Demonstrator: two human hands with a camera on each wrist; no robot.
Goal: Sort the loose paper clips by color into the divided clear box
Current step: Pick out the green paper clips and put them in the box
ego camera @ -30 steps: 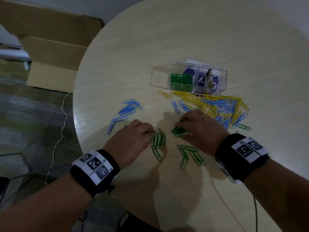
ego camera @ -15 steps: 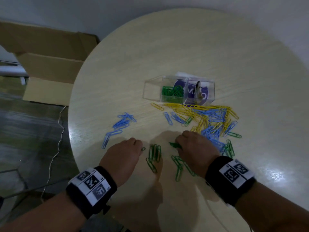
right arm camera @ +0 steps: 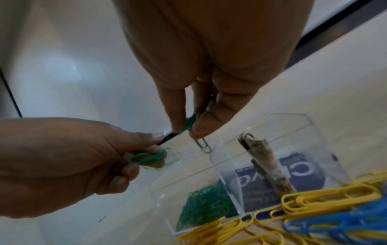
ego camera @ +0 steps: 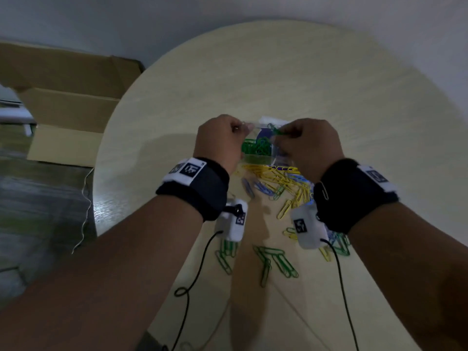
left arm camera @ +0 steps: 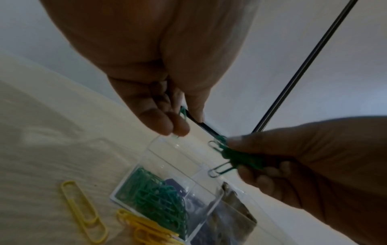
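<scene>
Both hands hover over the divided clear box point(right arm camera: 293, 126), each pinching green paper clips. My left hand point(ego camera: 239, 129) holds a small green bunch point(right arm camera: 146, 159) above the box's left side. A larger green cluster point(left arm camera: 236, 157) hangs from the fingertips of my right hand point(ego camera: 277, 135). One compartment holds a heap of green clips point(ego camera: 255, 146). Loose green clips point(ego camera: 276, 262) lie on the table near me. Yellow clips point(ego camera: 278, 176) and blue clips point(right arm camera: 345, 222) are piled in front of the box.
The round pale table point(ego camera: 329, 84) ends at a wall behind the box. A rolled paper point(right arm camera: 266, 162) stands in the box's right compartment over a purple label. An open cardboard carton point(ego camera: 63, 110) sits on the floor to the left. Black cables trail from both wrists.
Both hands have left the green clips near the table's front edge, risen and moved forward to hover over the box, each carrying green clips.
</scene>
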